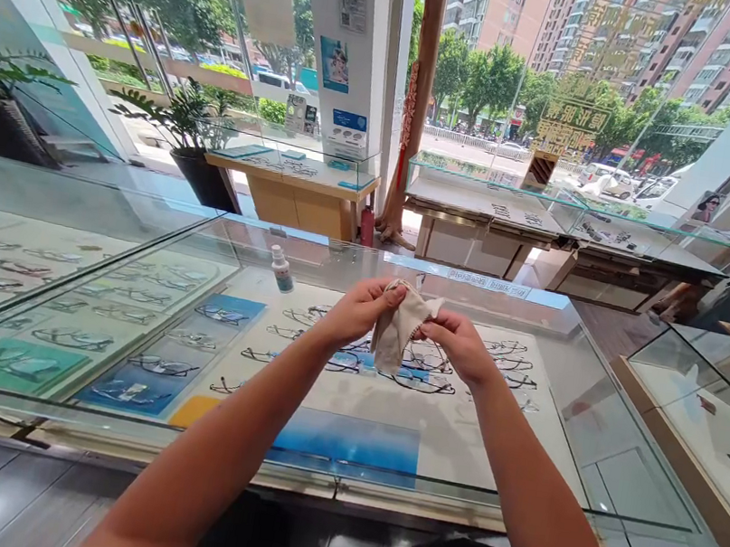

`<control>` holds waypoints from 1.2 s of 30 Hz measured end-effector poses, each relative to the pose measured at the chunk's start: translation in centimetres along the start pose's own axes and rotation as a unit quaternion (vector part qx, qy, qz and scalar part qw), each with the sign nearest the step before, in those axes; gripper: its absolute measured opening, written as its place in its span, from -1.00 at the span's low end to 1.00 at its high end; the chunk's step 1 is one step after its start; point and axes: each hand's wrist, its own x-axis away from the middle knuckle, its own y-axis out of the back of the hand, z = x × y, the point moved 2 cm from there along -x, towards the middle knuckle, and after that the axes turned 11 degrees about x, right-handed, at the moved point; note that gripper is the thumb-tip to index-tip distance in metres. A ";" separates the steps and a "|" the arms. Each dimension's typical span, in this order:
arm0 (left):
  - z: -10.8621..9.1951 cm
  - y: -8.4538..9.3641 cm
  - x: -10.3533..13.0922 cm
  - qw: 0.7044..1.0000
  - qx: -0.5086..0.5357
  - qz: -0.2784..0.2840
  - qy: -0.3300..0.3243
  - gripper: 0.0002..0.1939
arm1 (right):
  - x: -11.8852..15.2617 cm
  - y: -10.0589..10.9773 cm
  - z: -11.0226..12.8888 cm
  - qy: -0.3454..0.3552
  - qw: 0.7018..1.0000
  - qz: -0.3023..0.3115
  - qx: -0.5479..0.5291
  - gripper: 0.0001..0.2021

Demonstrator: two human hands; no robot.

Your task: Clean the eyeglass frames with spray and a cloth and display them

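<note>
A crumpled beige cloth (392, 340) hangs between my two hands, above the glass display case (499, 476). My left hand (366, 306) is closed on its upper part, thumb on top. From the other side, my right hand (458, 338) pinches the cloth's right edge. A small thin piece sticks up behind the cloth; whether a pair of glasses is inside the folds, I cannot tell. Under the glass below my hands lie several eyeglasses (418, 384). A small white spray bottle (281, 269) stands upright on the case, to the left of my left hand.
Another glass case section (8, 321) with rows of eyeglasses joins on the left. To the right stands a further case (696, 396). Across the aisle are low display counters (291, 171), potted plants (186, 137) and a wooden post (420, 90) before the windows.
</note>
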 end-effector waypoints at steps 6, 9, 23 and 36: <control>-0.4 -0.6 0.3 1.000 0.016 0.021 0.004 -0.48 | 0.4 0.2 0.0 -0.011 0.999 -0.027 -0.016 -0.59; 0.1 -1.5 0.3 0.997 -0.024 -0.052 -0.046 -0.49 | 0.2 -0.5 -0.6 -0.014 0.999 -0.029 -0.029 -0.54; 0.0 -1.0 -0.2 0.999 0.022 -0.034 -0.022 -0.48 | -0.1 1.0 -0.2 0.009 0.999 -0.047 -0.008 -0.57; -0.2 -1.7 0.6 0.977 -0.110 -0.158 -0.090 -0.46 | 0.0 -0.9 0.2 0.018 1.000 -0.004 0.006 -0.51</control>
